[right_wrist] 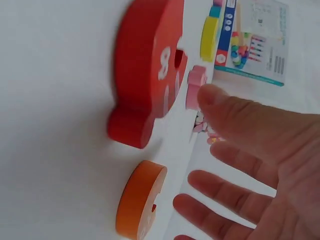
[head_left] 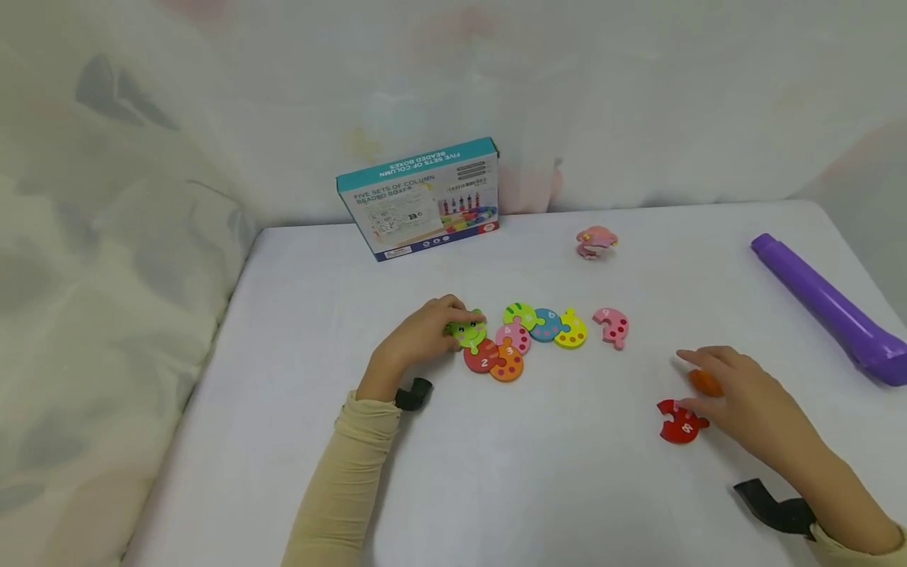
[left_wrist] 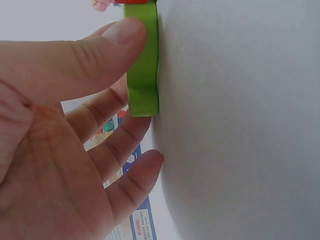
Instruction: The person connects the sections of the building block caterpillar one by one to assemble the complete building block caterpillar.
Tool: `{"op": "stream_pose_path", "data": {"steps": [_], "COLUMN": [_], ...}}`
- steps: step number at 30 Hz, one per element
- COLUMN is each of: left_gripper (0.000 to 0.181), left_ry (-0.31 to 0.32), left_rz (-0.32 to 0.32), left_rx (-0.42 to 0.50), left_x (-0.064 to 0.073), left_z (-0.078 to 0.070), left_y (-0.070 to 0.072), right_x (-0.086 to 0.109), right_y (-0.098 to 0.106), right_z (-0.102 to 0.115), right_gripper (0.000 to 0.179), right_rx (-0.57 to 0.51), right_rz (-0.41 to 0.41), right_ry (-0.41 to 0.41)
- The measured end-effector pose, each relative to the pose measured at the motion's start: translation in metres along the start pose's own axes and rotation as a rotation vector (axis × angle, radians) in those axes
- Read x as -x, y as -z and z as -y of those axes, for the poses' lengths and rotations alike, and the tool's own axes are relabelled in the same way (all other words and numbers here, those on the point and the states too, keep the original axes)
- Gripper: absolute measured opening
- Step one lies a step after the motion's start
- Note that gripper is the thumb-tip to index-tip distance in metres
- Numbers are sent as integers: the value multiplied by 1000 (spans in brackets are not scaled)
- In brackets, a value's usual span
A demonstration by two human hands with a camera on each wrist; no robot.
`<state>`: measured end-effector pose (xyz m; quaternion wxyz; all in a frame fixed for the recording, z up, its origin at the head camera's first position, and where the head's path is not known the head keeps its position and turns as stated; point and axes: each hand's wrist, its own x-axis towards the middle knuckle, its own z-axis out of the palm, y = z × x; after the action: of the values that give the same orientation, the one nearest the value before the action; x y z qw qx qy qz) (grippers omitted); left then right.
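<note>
Gently, the left hand (head_left: 418, 335) pinches the green caterpillar-head puzzle piece (head_left: 469, 335) between thumb and fingers; the right hand (head_left: 754, 398) has fingers spread, the orange puzzle piece (head_left: 705, 383) showing between them and the thumb, the red number-8 puzzle piece (head_left: 676, 433) by the thumb tip.

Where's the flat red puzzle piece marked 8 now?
Head view, right side: the red piece lies by the right hand, nearer the camera than the loose orange puzzle piece.

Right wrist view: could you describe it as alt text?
A bare right hand, open and empty, is beside a thick red puzzle piece marked 8 and a thick orange puzzle piece on a white surface. Behind are a pink puzzle piece, a yellow puzzle piece and a printed cardboard box.
</note>
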<state>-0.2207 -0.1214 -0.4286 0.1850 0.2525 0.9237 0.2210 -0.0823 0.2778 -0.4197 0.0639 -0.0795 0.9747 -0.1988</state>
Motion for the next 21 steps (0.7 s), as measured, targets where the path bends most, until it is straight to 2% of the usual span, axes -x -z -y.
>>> {"op": "stream_pose_path", "data": {"steps": [3,7,11,17,21], "left_gripper": [51,50,50,50,50], "left_ry": [0,-7,-12,2,6], "left_rz": [-3,-7,-2,3,0], "left_rx": [-1,6,11,8,11], "left_x": [0,0,0,2,4], "left_z": [1,1,1,-1,-2], "left_y": [0,-1,0,1,0], "right_x": [10,17,17,15,6], "right_y": [-4,-12,-17,-21,-19], "right_z": [2,3,5,8,16], "right_gripper": [64,63,64,57,55], "right_rx": [-38,-43,-3,25,24], "right_rz": [-40,13,79,56,39], "right_ry": [59,96,93,143,181]}}
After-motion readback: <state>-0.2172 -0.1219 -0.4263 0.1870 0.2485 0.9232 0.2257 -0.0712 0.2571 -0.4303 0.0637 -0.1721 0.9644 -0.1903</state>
